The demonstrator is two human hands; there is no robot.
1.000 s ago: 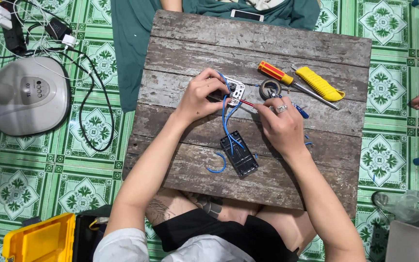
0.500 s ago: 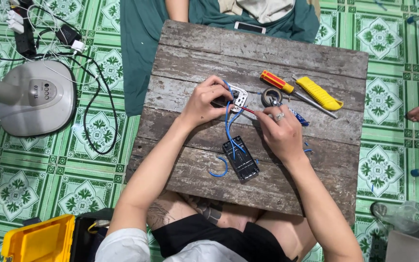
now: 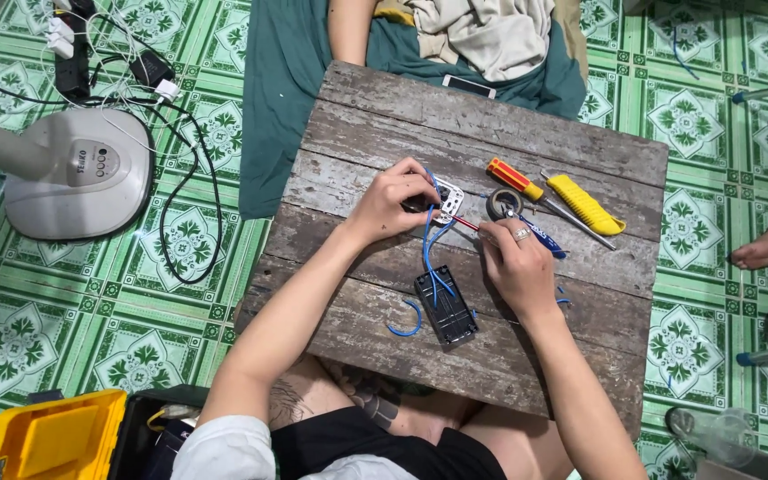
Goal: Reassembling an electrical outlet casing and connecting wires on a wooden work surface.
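My left hand (image 3: 394,201) pinches the white switch (image 3: 447,201); my right hand (image 3: 513,267) grips the screwdriver (image 3: 471,224). I should keep its tip square to the screw.

Bare planks (image 3: 384,116) beyond; screwdriver (image 3: 515,180), yellow knife (image 3: 585,204) rightward.

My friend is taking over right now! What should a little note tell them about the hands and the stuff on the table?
Left hand: fingers pinch the small white metal switch plate above the worn grey wooden table.
Right hand: holds a thin red-handled tool, tip at the plate.
Blue wires run from the plate down to the black rectangular switch module.
Done: wires reach both parts.
Left: whether they are fastened cannot be seen.
Spare: orange-handled screwdriver, yellow utility knife, black tape roll.
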